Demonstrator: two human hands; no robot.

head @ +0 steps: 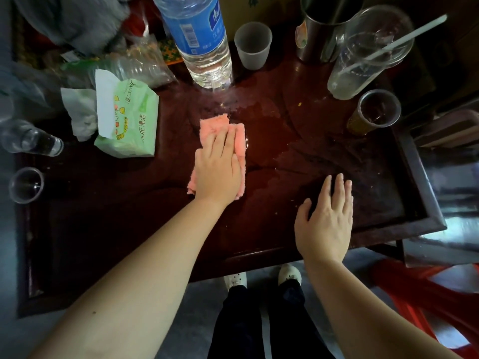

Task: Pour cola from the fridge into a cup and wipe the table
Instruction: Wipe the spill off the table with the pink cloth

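A pink cloth (214, 124) lies flat on the dark red wooden table (103, 216), near its middle. My left hand (217, 169) presses down on the cloth with fingers together, palm flat. Wet streaks and a thin puddle (269, 117) shine on the wood just right of the cloth. My right hand (326, 216) rests flat on the table near the front right, fingers spread, holding nothing. A small frosted plastic cup (252, 46) stands at the back. A cup with dark liquid (375, 112) stands at the right.
A large water bottle (202, 40) stands behind the cloth. A green tissue pack (127, 117) lies at the left, with small clear cups (26, 185) beyond it. A tall plastic cup with a straw (368, 53) and a metal cup (318, 35) stand back right. A red stool (427, 294) is beside my legs.
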